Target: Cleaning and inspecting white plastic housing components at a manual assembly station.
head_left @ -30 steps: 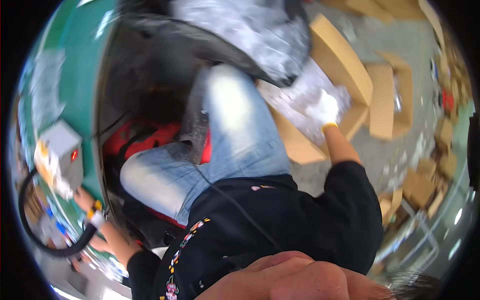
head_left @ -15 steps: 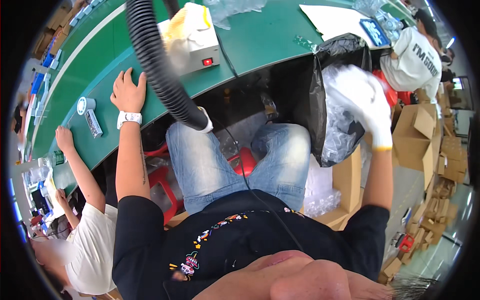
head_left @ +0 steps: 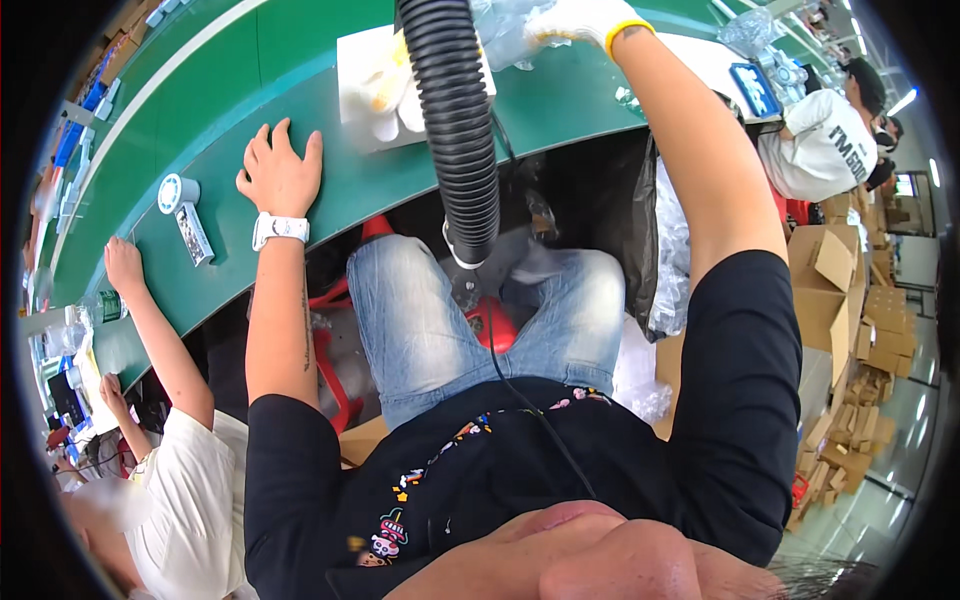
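My bare left hand point(head_left: 280, 175), with a white watch on its wrist, rests on the green table point(head_left: 225, 235) with its fingers spread, holding nothing. To its left are a round white roll point(head_left: 177, 192) and a small dark-and-white strip-shaped piece point(head_left: 195, 236). My right hand point(head_left: 585, 22), in a white glove with a yellow cuff, reaches to the far side at the top edge. Its fingers touch crumpled clear plastic point(head_left: 498, 30); whether they grip it is unclear. A white box point(head_left: 358, 75) with a white-and-yellow glove point(head_left: 390, 90) on it stands between the hands, partly behind a black corrugated hose point(head_left: 450, 120).
A black bag point(head_left: 650, 250) with clear plastic inside hangs at the table's edge, under my right arm. Cardboard boxes point(head_left: 822, 275) stand to the right. A co-worker's hand point(head_left: 124, 265) lies on the table at left; another person point(head_left: 820, 150) sits at far right.
My right hand has moved from the black bag up and left across the table to the clear plastic. My left hand still lies on the table. The hose appears further right in view.
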The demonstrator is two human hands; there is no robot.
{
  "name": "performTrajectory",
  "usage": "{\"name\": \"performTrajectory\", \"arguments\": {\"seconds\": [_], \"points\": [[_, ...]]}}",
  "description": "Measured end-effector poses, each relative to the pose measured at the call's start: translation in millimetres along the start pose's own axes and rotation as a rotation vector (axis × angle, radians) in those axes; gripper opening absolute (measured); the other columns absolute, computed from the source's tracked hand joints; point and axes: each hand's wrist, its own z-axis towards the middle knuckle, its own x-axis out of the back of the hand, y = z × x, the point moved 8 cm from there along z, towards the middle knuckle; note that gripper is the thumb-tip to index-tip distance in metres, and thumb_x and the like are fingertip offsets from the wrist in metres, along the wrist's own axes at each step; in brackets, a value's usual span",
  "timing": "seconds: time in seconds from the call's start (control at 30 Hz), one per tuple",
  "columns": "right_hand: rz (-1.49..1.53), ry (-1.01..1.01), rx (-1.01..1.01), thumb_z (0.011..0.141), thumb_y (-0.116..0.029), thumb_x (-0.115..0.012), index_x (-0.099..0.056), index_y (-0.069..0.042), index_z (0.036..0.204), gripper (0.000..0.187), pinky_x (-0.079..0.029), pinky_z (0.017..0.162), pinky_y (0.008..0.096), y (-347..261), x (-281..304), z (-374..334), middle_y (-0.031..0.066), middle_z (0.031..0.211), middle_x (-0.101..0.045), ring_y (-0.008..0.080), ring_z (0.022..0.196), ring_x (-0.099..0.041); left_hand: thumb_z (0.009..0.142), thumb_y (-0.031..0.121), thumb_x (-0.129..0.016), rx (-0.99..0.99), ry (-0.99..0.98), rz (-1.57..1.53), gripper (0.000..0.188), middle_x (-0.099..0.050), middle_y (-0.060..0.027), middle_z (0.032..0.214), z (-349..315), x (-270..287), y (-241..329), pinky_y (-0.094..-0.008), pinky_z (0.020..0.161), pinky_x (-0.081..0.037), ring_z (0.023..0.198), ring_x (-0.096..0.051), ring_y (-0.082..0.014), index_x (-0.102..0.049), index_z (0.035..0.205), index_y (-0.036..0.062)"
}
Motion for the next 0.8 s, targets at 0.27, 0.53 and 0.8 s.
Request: {"name": "performTrajectory", "arguments": {"seconds": [0.27,0.53,0.8], "points": [[-0.135,-0.165,-0.202,0.069,-0.066,-0.075,-0.073,-0.008,0.123,0.079,-0.050,0.104,0.0444,-6,-29,22,0.0215,0.128,-0.070,0.0364,0.121,-0.065,0.093,0.062,-0.058,-0.010,0.010,0.011,0.065,-0.046,-0.0113,0.157,-5,-8,-18,-0.0638,0.116,-0.022,0.148,-0.036,-0.0308,-0.058,0.145,0.0220],[-0.230,-0.199,-0.101,0.073,-0.074,-0.069,-0.076,-0.007,0.119,0.081,-0.050,0.102,0.0464,9,-36,42,0.0229,0.124,-0.071,0.0396,0.116,-0.066,0.092,0.065,-0.058,-0.039,0.009,-0.054,0.066,-0.046,-0.0107,0.158,-1,-11,-20,-0.0638,0.115,-0.022,0.149,-0.036,-0.0307,-0.059,0.144,0.0240],[0.100,-0.165,-0.038,0.080,-0.074,-0.064,-0.075,-0.005,0.117,0.080,-0.052,0.097,0.0455,-11,-14,3,0.0247,0.120,-0.071,0.0407,0.112,-0.067,0.091,0.064,-0.059,-0.026,-0.031,-0.030,0.068,-0.046,-0.0086,0.159,5,-26,-40,-0.0635,0.116,-0.023,0.149,-0.036,-0.0312,-0.058,0.145,0.0242]]}}
